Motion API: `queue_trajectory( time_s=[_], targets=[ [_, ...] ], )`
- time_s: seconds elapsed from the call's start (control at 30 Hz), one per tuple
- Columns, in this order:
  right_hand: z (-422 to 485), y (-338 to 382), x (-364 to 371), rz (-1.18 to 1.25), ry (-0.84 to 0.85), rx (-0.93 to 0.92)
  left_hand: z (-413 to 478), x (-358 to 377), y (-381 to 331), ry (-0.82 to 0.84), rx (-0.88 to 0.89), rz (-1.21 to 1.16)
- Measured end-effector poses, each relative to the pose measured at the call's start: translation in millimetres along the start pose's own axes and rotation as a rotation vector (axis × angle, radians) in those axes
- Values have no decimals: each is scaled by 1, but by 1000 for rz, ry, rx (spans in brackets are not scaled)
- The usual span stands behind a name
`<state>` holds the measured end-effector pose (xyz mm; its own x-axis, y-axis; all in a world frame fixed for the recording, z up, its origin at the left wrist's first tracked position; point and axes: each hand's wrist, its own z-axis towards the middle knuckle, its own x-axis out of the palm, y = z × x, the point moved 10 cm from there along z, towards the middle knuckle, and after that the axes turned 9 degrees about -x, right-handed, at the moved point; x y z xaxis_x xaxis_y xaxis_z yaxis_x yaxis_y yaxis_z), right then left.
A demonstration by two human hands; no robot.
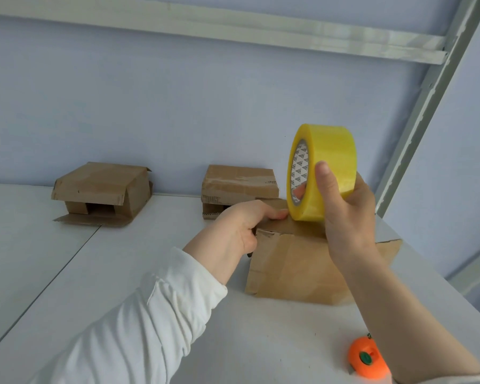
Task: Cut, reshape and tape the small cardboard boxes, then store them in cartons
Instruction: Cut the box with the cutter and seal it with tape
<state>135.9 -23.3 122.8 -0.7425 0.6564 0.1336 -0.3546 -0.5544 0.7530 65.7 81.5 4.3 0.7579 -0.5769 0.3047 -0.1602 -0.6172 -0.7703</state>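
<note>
Centre-right: yellow tape roll (327,162) is gripped by right hand (349,217) | brown cardboard box (294,270) just beneath, top corner clasped by left hand (241,225)

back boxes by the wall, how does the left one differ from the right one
The left back box has loose flaps, one lying flat on the table, and a dark opening in front; the right back box looks more closed up. The right back box bears dark print on its front, the left back box none visible. Both are brown cardboard, set against the wall.
</note>
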Motion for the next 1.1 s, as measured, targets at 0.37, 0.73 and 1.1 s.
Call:
queue_trajectory(
  time_s=[0.37,0.73,1.1],
  targets=[
    [-3,6,-9,18,-136,19,-8,-6,-6,-105,49,105],
    [25,-18,1,6,-182,256,-2,-18,-16,-143,110,59],
    [-6,-2,13,-116,-76,155,26,-29,-36,-286,179,86]
  ],
)
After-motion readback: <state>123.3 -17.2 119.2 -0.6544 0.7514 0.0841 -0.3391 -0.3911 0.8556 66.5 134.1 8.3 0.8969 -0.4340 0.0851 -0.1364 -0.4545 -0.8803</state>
